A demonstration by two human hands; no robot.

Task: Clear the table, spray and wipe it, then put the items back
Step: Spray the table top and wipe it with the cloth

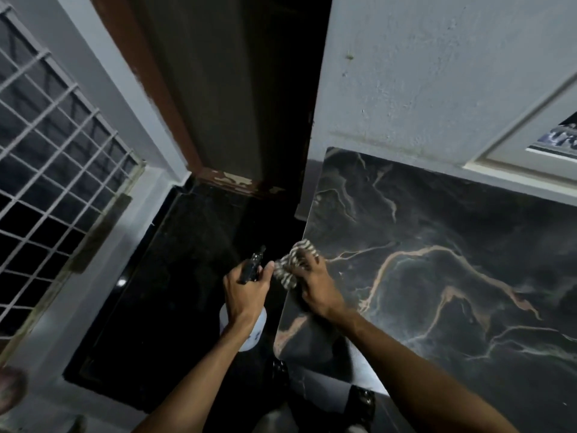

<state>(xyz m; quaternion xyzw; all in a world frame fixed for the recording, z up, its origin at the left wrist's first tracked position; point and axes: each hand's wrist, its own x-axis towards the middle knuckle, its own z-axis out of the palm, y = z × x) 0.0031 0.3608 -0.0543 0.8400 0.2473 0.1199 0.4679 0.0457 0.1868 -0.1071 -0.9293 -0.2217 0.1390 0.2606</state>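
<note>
A dark marble-patterned table top with pale orange veins fills the right half of the head view. My right hand presses a striped grey-and-white cloth onto the table's left edge. Just left of it, off the table, my left hand grips a spray bottle by its black trigger head; the white body hangs below my wrist, partly hidden by the forearm. Nothing else lies on the visible table top.
A grey wall runs behind the table, with a framed panel at the right. A dark doorway with a brown frame opens ahead. A window with a white grille is at the left. The floor is black and glossy.
</note>
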